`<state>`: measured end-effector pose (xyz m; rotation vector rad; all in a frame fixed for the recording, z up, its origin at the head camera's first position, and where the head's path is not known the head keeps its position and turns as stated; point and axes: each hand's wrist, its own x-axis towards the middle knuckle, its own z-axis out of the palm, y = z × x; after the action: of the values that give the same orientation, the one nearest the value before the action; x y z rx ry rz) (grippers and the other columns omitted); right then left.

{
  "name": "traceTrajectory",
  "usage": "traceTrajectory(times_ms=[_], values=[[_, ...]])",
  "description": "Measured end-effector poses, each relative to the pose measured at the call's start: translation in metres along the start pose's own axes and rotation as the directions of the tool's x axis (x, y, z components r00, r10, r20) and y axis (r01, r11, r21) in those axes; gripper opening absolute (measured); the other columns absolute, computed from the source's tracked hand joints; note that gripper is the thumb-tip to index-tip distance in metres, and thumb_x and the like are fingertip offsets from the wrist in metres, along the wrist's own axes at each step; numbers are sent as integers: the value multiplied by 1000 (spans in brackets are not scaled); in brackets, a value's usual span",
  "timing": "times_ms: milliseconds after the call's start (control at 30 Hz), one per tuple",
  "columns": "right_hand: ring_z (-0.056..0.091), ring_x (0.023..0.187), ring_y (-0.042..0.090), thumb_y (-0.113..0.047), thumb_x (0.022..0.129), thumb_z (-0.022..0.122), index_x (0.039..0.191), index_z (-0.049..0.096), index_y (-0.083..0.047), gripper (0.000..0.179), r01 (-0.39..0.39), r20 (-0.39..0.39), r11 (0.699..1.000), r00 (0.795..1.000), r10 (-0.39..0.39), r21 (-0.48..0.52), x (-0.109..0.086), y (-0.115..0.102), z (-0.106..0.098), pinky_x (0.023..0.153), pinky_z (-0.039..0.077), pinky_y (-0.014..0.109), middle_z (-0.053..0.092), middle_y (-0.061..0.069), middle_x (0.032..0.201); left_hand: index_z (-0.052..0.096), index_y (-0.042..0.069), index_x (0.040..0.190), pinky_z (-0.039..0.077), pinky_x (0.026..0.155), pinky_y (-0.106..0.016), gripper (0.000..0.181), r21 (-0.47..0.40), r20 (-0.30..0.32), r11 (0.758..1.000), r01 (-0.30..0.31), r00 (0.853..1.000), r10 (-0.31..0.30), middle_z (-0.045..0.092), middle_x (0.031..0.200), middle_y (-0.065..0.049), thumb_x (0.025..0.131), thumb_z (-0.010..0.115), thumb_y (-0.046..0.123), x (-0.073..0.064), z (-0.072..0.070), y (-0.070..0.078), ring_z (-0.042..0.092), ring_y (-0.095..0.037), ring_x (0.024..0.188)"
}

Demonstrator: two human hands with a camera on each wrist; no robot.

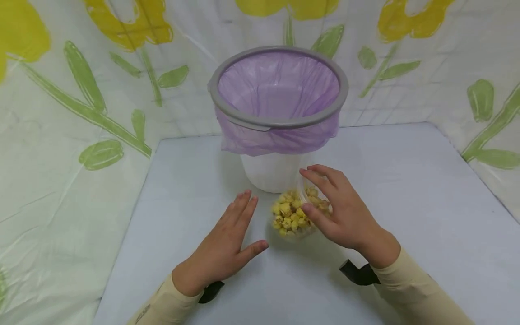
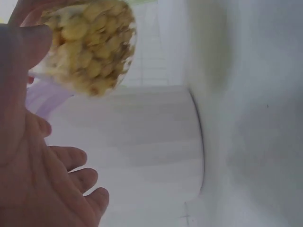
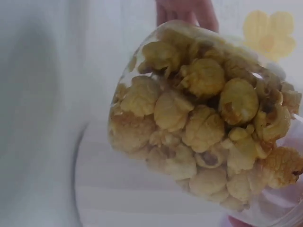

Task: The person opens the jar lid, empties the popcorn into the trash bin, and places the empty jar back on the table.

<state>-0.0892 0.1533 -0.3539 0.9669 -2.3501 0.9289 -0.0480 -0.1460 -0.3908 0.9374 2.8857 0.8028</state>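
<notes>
A clear jar [image 3: 203,118] full of yellow-brown popcorn [image 1: 290,216] is tilted in front of the bin. My right hand [image 1: 341,207] grips it near its rim, thumb on the near side and fingers on the far side. In the right wrist view the jar fills much of the picture, its rim at the lower right. My left hand [image 1: 223,241] is apart from the jar, to its left, with fingers straight and thumb spread. Behind the jar stands a white bin [image 2: 128,142], lined with a purple bag [image 1: 280,142] under a grey ring [image 1: 280,123].
The bin stands at the back of a white table [image 1: 170,180]. Behind and beside the table hangs a pale cloth [image 1: 191,99] painted with yellow flowers and green leaves. A black wrist piece [image 1: 359,273] juts out under my right wrist.
</notes>
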Motion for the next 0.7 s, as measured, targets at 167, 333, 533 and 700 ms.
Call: traceTrajectory(times_ms=[167, 333, 533, 700], values=[[48, 139, 34, -50, 109, 49, 153, 53, -9, 61, -31, 3, 994, 1000, 31, 103, 2, -6, -4, 112, 40, 55, 52, 15, 150, 1, 10, 169, 28, 123, -59, 99, -46, -26, 996, -76, 997, 75, 3, 176, -16, 103, 49, 65, 5, 2, 6, 8, -35, 162], [48, 141, 31, -33, 107, 57, 155, 51, -11, 53, -55, 27, 986, 998, 51, 159, 3, -13, -5, 113, 41, 54, 51, 12, 152, -1, 4, 168, 28, 124, -56, 104, -80, -79, 981, -178, 982, 172, 8, 175, -21, 101, 46, 68, 9, 6, 9, 13, -36, 161], [49, 142, 28, -15, 100, 60, 155, 50, -10, 57, -69, 34, 977, 997, 63, 201, 3, -17, -2, 115, 42, 47, 51, 10, 154, -2, 6, 168, 30, 125, -51, 114, -115, -96, 972, -206, 976, 195, 15, 174, -18, 94, 57, 70, 14, 13, 11, 21, -32, 160], [52, 138, 27, -16, 101, 57, 155, 49, -9, 55, -83, 7, 974, 996, 83, 209, 2, -17, 3, 105, 47, 45, 52, 9, 153, -1, 10, 169, 35, 123, -49, 122, -157, -99, 974, -162, 984, 148, 21, 173, -14, 88, 70, 69, 17, 16, 11, 27, -27, 158]])
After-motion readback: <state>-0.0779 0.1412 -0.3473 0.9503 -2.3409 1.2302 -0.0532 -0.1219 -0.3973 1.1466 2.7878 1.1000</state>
